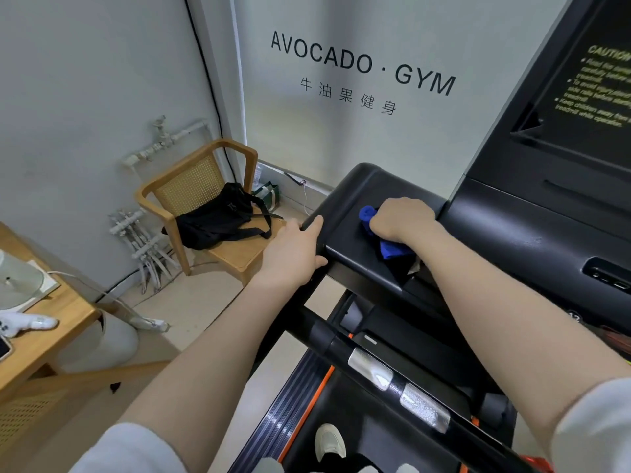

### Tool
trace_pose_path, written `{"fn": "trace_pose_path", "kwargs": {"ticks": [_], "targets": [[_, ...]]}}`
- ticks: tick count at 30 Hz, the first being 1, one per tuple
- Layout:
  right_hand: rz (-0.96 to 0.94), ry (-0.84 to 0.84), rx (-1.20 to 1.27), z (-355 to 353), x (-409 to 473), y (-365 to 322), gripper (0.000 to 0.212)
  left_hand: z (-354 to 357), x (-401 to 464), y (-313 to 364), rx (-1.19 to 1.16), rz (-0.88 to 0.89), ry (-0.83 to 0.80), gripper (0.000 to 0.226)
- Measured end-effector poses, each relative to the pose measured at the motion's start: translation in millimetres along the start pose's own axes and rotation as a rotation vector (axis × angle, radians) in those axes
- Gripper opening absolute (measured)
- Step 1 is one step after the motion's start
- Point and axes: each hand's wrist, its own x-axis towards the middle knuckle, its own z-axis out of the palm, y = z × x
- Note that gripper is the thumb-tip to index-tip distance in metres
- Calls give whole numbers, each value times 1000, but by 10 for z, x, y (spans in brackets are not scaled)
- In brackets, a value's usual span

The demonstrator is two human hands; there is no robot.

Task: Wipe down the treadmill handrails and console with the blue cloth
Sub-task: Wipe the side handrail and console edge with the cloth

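A black treadmill fills the right side, its console (532,213) rising to a dark screen with yellow caution text. My right hand (401,218) is shut on the bunched blue cloth (392,247) and presses it onto the flat left tray of the console (345,220). My left hand (293,249) rests on that tray's left edge, thumb under the rim and fingers along the side. The black handrail (341,346) with silver pulse sensors runs diagonally below my forearms.
A wooden chair (201,186) with a black bag (222,216) stands in the corner to the left. A wooden table (37,332) with small items is at the far left. White pipes run along the wall. My shoe shows on the treadmill deck (329,442).
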Motion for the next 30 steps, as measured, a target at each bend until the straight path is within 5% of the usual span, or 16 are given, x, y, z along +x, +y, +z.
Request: {"fn": "trace_pose_path", "kwargs": {"ticks": [6, 10, 16, 21, 25, 30], "targets": [[136, 112, 468, 168, 45, -37, 19, -3, 70, -9, -2, -13, 4, 72], [49, 91, 609, 224, 49, 70, 10, -20, 108, -17, -28, -25, -9, 74], [-153, -47, 329, 1, -27, 176, 18, -10, 87, -27, -106, -42, 2, 75], [-186, 288, -65, 236, -383, 39, 15, 5, 105, -58, -127, -57, -10, 76], [-270, 314, 187, 410, -358, -1, 13, 4, 125, -51, -131, -62, 13, 76], [-301, 260, 342, 399, -184, -149, 43, -9, 131, -37, -165, -71, 14, 77]]}}
